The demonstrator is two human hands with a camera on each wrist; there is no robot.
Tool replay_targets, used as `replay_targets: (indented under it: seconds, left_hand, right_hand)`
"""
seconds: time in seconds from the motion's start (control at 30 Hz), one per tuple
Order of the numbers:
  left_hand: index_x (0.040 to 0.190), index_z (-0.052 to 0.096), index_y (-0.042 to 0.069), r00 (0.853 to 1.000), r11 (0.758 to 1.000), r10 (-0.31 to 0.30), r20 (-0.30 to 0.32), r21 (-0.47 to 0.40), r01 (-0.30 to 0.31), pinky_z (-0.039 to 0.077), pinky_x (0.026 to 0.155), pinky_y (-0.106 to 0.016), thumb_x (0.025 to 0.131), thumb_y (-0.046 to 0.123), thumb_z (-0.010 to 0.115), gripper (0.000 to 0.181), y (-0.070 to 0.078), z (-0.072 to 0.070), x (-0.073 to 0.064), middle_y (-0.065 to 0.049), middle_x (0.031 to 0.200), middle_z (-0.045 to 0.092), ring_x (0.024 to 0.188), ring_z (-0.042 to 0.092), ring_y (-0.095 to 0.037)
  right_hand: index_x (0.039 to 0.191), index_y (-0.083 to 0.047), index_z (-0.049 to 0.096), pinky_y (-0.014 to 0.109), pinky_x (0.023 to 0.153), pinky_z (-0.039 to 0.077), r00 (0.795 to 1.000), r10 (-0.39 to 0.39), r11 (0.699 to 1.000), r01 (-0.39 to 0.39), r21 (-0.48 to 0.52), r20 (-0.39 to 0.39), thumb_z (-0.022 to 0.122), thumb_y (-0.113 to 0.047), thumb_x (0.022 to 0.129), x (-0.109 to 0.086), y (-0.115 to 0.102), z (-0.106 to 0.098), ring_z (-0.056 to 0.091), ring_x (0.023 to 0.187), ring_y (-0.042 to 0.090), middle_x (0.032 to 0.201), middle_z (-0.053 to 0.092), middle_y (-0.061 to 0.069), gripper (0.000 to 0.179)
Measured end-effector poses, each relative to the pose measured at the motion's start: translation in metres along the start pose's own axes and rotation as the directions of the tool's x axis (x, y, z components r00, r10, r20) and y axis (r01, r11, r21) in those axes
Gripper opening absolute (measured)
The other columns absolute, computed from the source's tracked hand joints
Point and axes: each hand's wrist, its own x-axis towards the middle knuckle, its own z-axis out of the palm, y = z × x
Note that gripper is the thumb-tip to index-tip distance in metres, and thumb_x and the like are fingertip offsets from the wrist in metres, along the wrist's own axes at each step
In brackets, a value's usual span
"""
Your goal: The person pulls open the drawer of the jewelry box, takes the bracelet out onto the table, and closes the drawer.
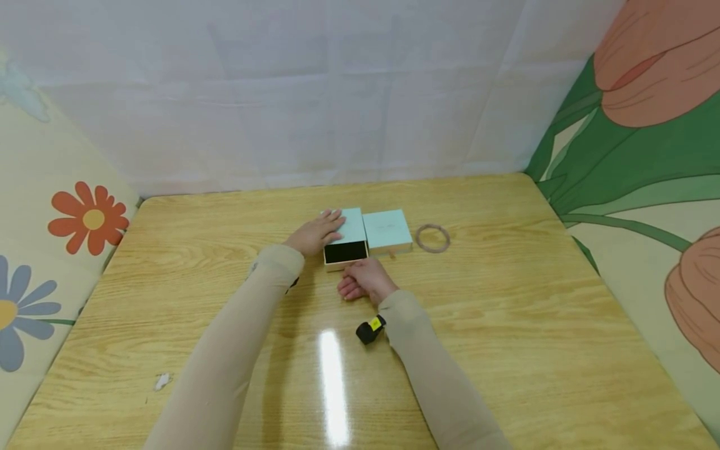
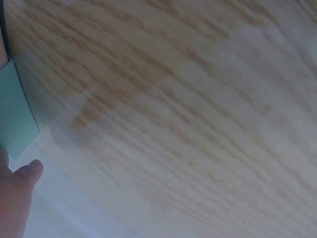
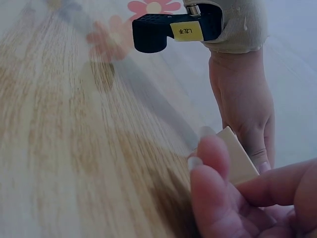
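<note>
A pale blue drawer box point(image 1: 352, 225) lies in the head view with its drawer point(image 1: 340, 266) partly pulled out, showing a dark inside. My left hand point(image 1: 316, 235) rests on the box's top left, fingers stretched over the lid. At the drawer's front is my right hand point(image 1: 367, 279), fingers curled, its thumb and forefinger pinching at the front edge; the exact grip is hidden. The right wrist view shows these fingers point(image 3: 210, 198) close against the cream drawer corner point(image 3: 240, 157). Only a corner of the box point(image 2: 17, 109) appears in the left wrist view.
A second pale blue box point(image 1: 388, 230), shut, with a small tab point(image 1: 392, 254) at its front, sits directly right of the first. Farther right lies a brownish ring-shaped band point(image 1: 417, 238). A white scrap point(image 1: 162, 381) is on the wooden table point(image 1: 534, 300) at left. A white cloth wall point(image 1: 315, 112) stands behind.
</note>
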Motion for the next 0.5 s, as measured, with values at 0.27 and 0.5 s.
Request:
replay_targets:
  seconds: [0.27,0.5]
  left_hand:
    - [0.153,0.026,0.004,1.000,1.000,0.002,-0.004,0.006,-0.002,0.008,0.119,-0.045,0.106,0.029,0.040,0.055,0.0001,0.0001,-0.0001,-0.013,0.160,0.015,0.148,0.005,-0.030]
    - [0.153,0.026,0.004,1.000,1.000,0.002,-0.008,0.010,-0.002,0.008,0.119,-0.045,0.106,0.028,0.041,0.055,0.0011,0.0000,-0.0006,-0.013,0.160,0.015,0.148,0.006,-0.030]
  right_hand:
    - [0.098,0.011,0.060,0.022,0.045,0.053,1.000,0.002,1.000,-0.002,-0.001,0.001,0.047,-0.004,0.101,0.0020,-0.0029,-0.0006,0.062,0.049,0.012,0.064,0.064,0.009,0.021]
    - [0.098,0.010,0.060,0.022,0.046,0.053,1.000,0.006,1.000,-0.006,-0.012,0.009,0.046,-0.004,0.101,0.0031,-0.0052,-0.0016,0.062,0.051,0.012,0.065,0.064,0.009,0.020]
